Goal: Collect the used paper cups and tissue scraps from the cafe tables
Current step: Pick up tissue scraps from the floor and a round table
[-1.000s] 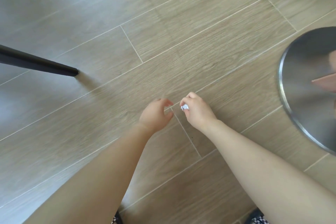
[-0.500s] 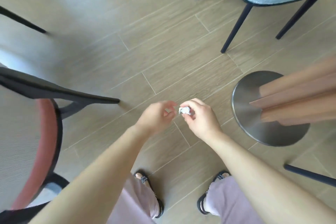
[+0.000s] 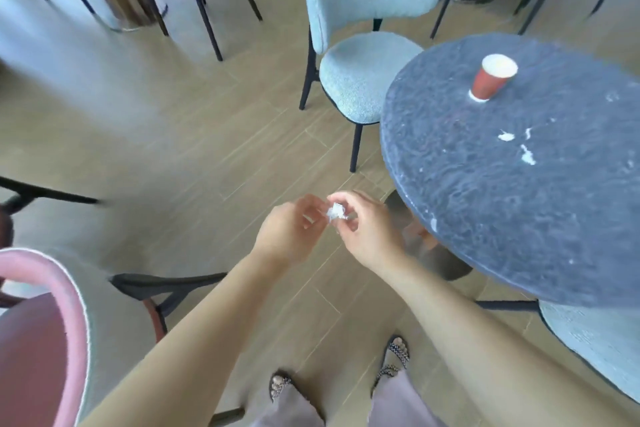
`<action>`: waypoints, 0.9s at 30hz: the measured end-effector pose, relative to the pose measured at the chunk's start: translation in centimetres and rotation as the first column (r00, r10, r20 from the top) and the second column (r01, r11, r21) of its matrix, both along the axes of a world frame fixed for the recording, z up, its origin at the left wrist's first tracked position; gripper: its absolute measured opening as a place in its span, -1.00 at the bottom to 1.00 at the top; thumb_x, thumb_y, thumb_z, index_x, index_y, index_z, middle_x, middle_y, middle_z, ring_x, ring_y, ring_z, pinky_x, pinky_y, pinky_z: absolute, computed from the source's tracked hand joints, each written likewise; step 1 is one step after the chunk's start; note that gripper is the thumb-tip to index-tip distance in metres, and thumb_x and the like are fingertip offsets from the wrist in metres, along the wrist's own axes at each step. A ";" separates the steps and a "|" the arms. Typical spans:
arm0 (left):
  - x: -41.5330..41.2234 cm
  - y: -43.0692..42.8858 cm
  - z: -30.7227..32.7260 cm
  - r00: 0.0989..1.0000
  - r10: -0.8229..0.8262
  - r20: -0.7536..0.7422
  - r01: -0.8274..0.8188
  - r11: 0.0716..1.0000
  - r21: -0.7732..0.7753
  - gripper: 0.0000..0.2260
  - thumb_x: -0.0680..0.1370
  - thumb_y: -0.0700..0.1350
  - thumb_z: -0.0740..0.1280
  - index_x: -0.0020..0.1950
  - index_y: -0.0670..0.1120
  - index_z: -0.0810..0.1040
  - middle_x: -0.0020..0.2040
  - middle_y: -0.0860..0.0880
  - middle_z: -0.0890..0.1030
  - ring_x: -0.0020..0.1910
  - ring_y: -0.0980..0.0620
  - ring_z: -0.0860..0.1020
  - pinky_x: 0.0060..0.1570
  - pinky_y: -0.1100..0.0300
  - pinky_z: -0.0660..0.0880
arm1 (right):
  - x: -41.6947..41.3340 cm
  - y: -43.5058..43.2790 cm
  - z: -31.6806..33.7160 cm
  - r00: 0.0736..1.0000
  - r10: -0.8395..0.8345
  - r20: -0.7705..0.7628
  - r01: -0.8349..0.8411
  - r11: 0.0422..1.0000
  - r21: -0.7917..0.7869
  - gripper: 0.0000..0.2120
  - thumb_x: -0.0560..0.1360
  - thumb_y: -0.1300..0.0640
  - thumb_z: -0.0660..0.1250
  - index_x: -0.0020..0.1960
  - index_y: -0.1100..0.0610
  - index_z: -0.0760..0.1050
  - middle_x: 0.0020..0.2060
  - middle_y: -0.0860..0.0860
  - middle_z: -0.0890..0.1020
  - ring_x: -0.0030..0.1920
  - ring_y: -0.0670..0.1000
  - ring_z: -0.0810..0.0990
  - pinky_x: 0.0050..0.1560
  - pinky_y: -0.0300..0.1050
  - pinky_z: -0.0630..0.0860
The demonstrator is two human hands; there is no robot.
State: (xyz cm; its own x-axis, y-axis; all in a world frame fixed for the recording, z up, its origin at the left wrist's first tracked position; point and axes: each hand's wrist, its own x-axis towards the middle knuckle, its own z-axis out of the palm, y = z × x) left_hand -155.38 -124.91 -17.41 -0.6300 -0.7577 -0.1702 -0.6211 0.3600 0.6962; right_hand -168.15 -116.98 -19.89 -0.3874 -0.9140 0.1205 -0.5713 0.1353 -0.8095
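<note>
A small crumpled white tissue scrap (image 3: pixel 336 211) is pinched in the fingertips of my right hand (image 3: pixel 367 232), held over the floor in front of me. My left hand (image 3: pixel 291 232) is close beside it, fingers curled and touching or nearly touching the scrap; I cannot tell whether it grips it. On the round dark stone table (image 3: pixel 485 218) at the right stands a red paper cup (image 3: pixel 491 78), upright, with white tissue scraps (image 3: pixel 519 146) lying nearer me on the tabletop.
A light blue chair (image 3: pixel 360 73) stands tucked against the table's far left side. A pink chair (image 3: pixel 45 329) is at my lower left, another blue seat (image 3: pixel 595 343) at lower right. More chairs stand at the back. Wood-plank floor lies between them.
The view has risen from close to the floor to standing height, bringing the tabletop and cup into sight. Both hands stayed together around the tissue scrap.
</note>
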 end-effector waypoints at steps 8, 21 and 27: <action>-8.4 4.1 3.6 0.988 -0.154 -0.017 0.154 0.988 -0.033 -0.93 0.50 -0.08 0.31 -0.04 0.04 0.53 -0.23 0.16 0.55 -0.31 0.14 0.51 -0.22 0.28 0.38 | -7.2 6.0 3.4 0.990 -0.142 0.002 0.142 0.989 -0.029 -0.72 0.41 0.30 0.35 0.05 0.01 0.50 -0.06 -0.06 0.56 -0.14 -0.06 0.53 -0.13 -0.12 0.55; -23.8 11.5 2.6 0.909 -0.411 0.065 0.407 0.911 0.061 -0.83 0.51 -0.12 0.28 0.07 0.04 0.54 -0.17 0.15 0.55 -0.28 0.13 0.50 -0.13 0.28 0.42 | -23.0 17.4 1.6 0.933 -0.361 -0.020 0.361 0.929 0.084 -0.75 0.39 0.26 0.38 0.02 0.03 0.54 -0.11 -0.12 0.56 -0.16 -0.06 0.56 -0.15 -0.20 0.52; -26.8 9.7 2.0 0.885 -0.441 0.152 0.435 0.898 0.069 -0.84 0.51 -0.09 0.26 0.06 0.06 0.54 -0.15 0.14 0.55 -0.23 0.13 0.50 -0.16 0.30 0.39 | -26.1 17.1 -0.4 0.917 -0.399 0.018 0.393 0.908 0.146 -0.75 0.38 0.25 0.39 0.01 0.01 0.53 -0.10 -0.09 0.58 -0.18 -0.09 0.54 -0.17 -0.35 0.48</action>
State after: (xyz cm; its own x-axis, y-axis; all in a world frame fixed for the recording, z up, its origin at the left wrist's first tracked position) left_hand -182.19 -115.23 -15.46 -0.8588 -0.4034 -0.3158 -0.5089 0.6002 0.6171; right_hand -194.24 -99.90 -20.26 -0.7229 -0.6907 -0.0207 -0.4104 0.4532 -0.7913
